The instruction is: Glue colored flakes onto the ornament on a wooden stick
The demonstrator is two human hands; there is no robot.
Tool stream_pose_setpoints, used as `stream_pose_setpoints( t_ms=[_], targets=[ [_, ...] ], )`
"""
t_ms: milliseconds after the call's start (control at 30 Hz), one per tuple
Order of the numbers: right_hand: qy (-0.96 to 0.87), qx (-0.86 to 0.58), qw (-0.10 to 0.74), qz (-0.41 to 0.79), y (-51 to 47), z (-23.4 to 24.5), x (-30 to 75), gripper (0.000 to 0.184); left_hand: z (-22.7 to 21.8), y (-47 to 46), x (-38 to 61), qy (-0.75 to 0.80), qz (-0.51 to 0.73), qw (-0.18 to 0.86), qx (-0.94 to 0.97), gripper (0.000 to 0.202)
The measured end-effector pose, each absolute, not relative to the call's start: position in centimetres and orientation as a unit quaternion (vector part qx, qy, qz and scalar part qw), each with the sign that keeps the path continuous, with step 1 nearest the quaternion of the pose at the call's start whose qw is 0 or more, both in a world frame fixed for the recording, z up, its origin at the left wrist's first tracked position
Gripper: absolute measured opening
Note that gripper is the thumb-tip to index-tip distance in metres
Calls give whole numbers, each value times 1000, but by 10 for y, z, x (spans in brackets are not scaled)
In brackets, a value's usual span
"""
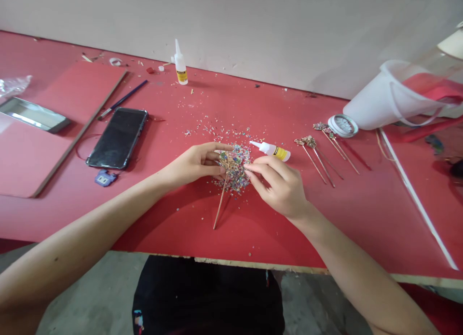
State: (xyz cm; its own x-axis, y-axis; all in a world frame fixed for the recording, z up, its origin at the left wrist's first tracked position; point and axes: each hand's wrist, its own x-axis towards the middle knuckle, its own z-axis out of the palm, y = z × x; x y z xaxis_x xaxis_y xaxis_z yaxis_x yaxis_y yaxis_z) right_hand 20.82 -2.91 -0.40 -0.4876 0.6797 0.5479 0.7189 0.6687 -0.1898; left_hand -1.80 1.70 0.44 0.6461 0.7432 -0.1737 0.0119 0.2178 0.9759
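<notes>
My left hand (202, 164) is closed around the ornate head of a gold-coloured hairpin (221, 200), whose long stem slants down toward the table's front edge. Right beside it, my right hand (277, 180) has thumb and forefinger pinched together near the hairpin's head; whatever sits between those fingertips is too small to make out. Under both hands spreads a pile of multicoloured shell-like chips (238, 183). A small glue bottle (273, 151) with a yellow label lies on its side just behind my right hand.
Several finished-looking hairpins (314, 154) lie to the right, near a round white lid (343, 126) and a white bucket (379, 96). Another glue bottle (181, 67) stands at the back. Leftward are a phone (117, 137), a paintbrush (125, 99), a red board (72, 118) and a metal-edged box (34, 114).
</notes>
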Motion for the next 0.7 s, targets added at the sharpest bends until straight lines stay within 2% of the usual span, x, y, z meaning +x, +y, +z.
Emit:
stream_pose_setpoints(
  t_ms=[100,433,700],
  targets=[
    [-863,-406,300,-24,-29,-5,208,20,5,17,-18,333,260,707,568,49],
    [-806,-458,375,20,-25,-3,211,18,10,22,-22,376,286,681,560,52],
    [-790,-503,348,37,-18,-7,219,14,9,27,-26,389,290,672,560,51]
  ],
)
